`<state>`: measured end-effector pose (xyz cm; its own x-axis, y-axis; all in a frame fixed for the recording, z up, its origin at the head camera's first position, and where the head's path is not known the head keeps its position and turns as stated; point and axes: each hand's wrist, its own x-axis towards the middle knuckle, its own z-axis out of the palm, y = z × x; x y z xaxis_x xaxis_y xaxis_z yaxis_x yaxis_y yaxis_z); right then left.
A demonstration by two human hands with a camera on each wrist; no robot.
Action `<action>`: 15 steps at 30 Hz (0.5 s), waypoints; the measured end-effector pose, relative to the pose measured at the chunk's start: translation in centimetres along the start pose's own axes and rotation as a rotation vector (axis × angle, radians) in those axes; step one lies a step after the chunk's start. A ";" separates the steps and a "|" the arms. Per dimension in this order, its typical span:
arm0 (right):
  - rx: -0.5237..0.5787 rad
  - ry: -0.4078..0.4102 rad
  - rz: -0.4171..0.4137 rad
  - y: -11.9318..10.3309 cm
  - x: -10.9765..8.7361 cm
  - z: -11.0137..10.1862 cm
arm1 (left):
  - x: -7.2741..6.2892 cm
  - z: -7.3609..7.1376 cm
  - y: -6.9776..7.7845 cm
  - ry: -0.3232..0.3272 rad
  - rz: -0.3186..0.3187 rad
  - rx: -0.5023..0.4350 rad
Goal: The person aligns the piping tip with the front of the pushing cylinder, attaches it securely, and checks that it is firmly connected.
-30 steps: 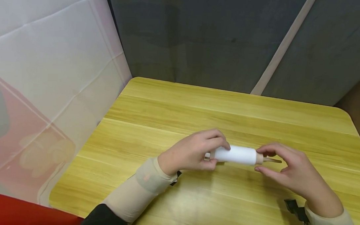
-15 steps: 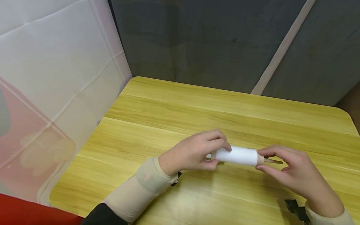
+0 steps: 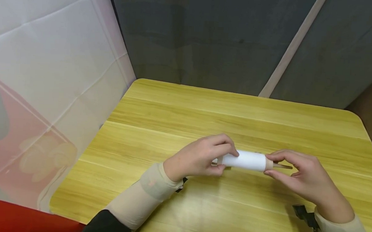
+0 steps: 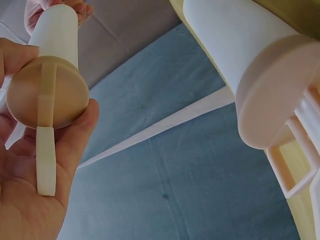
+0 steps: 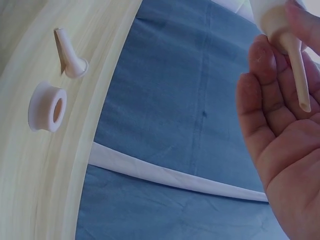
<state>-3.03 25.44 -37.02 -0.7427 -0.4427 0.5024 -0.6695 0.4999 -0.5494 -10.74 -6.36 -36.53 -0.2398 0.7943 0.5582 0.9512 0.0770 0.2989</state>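
A white tube (image 3: 245, 160) with beige end caps lies sideways between both hands, a little above the table. My left hand (image 3: 200, 154) grips its left end, thumb and fingers around the beige cap (image 4: 25, 97). From that cap a flat pale bar (image 4: 46, 160) sticks out toward the palm. With thumb and fingers my right hand (image 3: 304, 174) pinches the right beige cap (image 3: 268, 164). A thin tapered nozzle (image 3: 282, 165) extends from this cap toward the right palm. In the right wrist view the hollow tip of the nozzle (image 5: 298, 80) is visible.
In the left wrist view a second white tube (image 4: 225, 40) with a beige cap and frame-like handle (image 4: 295, 160) appears close by. A loose small nozzle (image 5: 71, 55) and a beige ring (image 5: 47, 107) show on the table in the right wrist view. A grey-blue curtain (image 3: 207, 38) hangs behind.
Over the last second my right thumb and fingers have come in onto the right cap. The tube has shifted very slightly right. My left hand has barely moved.
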 end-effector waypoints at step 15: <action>-0.059 -0.092 -0.030 0.6 -0.5 0.5 | -0.3 1.3 0.6 -0.066 -0.012 0.022</action>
<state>-3.06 25.59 -37.90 -0.7217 -0.5231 0.4533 -0.6919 0.5273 -0.4932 -9.85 -5.78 -37.50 -0.2389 0.8311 0.5022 0.9524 0.0997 0.2880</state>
